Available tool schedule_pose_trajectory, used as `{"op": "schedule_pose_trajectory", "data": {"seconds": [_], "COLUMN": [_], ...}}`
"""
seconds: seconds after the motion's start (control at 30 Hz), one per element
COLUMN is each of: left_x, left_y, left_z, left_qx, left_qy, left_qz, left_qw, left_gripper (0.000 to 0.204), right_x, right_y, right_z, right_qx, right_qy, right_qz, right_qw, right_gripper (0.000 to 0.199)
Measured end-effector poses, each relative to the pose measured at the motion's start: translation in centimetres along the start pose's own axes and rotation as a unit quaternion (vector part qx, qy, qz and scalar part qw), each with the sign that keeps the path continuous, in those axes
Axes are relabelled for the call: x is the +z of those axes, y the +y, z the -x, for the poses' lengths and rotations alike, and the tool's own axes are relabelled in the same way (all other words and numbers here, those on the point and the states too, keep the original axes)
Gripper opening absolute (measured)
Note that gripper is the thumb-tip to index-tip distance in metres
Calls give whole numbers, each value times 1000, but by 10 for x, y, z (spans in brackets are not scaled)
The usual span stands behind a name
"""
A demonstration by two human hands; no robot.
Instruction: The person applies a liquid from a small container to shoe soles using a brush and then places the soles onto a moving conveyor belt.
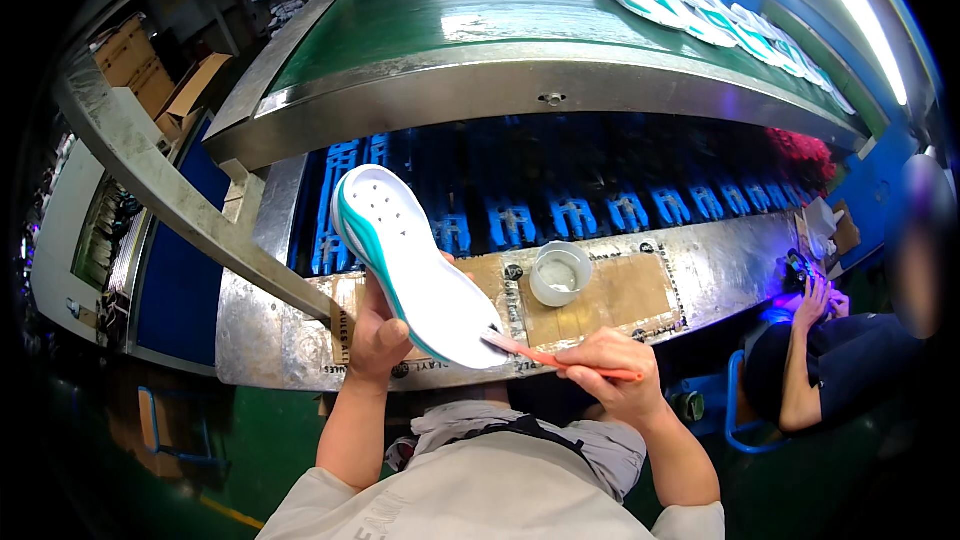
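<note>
A white shoe sole [420,275] with a teal side stripe and several small holes near its far end is tilted up in front of me. My left hand [380,332] grips it along its left edge, thumb showing and the other fingers mostly behind it. Closed round the orange handle of a brush [530,351], my right hand [612,370] keeps the bristles against the near end of the sole. Just beyond the brush, a small white tub [560,274] with whitish contents stands on flattened cardboard [610,302].
A metal ledge [270,325] borders a conveyor with blue racks [512,225]. Above it runs a green belt [480,15] carrying several soles [690,15] at the right. A slanted metal post [200,215] rises on my left. Another person's hands [818,302] are at the right.
</note>
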State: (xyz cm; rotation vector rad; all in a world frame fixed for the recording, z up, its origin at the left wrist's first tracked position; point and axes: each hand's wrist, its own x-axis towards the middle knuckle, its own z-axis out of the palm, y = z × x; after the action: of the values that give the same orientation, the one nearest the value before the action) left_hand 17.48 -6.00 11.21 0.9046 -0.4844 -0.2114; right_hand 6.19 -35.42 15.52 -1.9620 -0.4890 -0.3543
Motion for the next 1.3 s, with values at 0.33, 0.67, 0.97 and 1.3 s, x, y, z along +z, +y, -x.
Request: {"op": "schedule_pose_trajectory", "data": {"seconds": [0.33,0.67,0.97,1.3], "left_x": [-7,3,2,54], "left_y": [-7,-25,-29,46], "left_z": [-2,9,28,-72], "left_qx": [19,-46,-115,-310], "left_qy": [5,-27,1,-194], "left_qz": [-84,-61,-26,237], "left_qw": [996,997,993,900], "left_gripper": [105,114,99,87], "right_x": [28,49,32,-30], "right_y": [-13,-15,57,224], "right_z": [20,-8,-10,51], "right_qx": [306,273,119,73], "right_qy": [81,131,300,347], "right_qz": [-283,-437,-211,279], "right_qw": [905,847,923,892], "right_gripper": [21,31,24,13]}}
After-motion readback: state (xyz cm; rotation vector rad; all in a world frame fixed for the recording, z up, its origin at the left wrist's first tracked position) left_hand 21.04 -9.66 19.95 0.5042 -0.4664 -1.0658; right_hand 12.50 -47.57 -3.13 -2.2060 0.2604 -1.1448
